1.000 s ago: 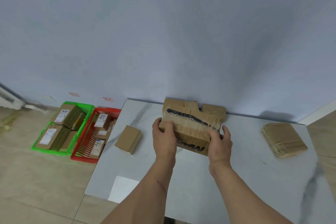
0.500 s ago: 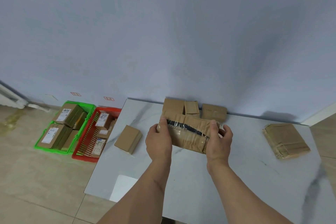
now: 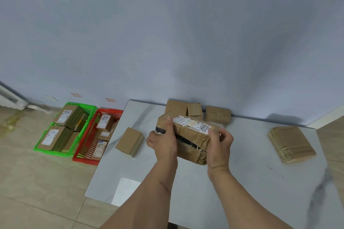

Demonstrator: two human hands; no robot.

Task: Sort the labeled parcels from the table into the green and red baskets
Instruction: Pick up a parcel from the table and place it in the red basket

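Marble table (image 3: 242, 182), left hand (image 3: 163, 143) and right hand (image 3: 219, 147) gripping labeled parcel (image 3: 189, 135), seemingly lifted.

2 bare forearms, no sleeves, no jewellery

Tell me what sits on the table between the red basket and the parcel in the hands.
One small plain box lies between the red basket and the held parcel, per the head view.

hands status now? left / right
Left hand: grips the labeled parcel at its left end.
Right hand: grips the same parcel's right end.
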